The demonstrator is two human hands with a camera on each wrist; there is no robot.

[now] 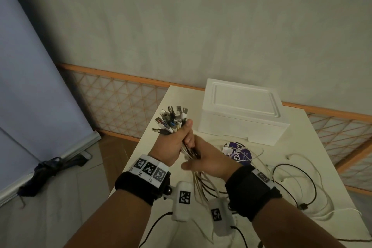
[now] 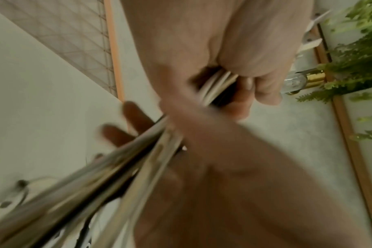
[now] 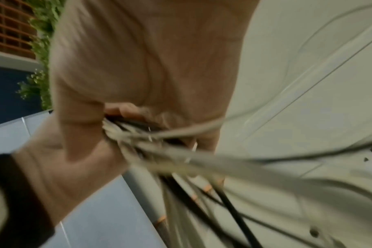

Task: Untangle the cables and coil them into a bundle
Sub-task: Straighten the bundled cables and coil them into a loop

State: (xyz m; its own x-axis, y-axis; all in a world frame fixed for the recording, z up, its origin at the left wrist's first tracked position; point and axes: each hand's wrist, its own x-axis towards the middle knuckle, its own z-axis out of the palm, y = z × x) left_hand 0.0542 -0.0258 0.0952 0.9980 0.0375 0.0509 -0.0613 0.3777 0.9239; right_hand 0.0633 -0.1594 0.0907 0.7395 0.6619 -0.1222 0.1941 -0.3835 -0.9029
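Head: left hand (image 1: 177,143) fisted around the cables (image 1: 186,150), plugs (image 1: 171,120) fanned above, over the worktop (image 1: 251,167). Right hand (image 1: 211,162) wraps the strands just below.
Left wrist: fingers (image 2: 263,80) clamped on cables.
Right wrist: blurred, right hand's grip unclear.

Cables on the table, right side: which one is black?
The black cable that loops beside the right hand and ends in a dark plug near the table edge; the cables around it are white.

Black wristbands (image 1: 141,186) on both bare forearms; white tag-marked camera modules (image 1: 182,199) beneath wrists.
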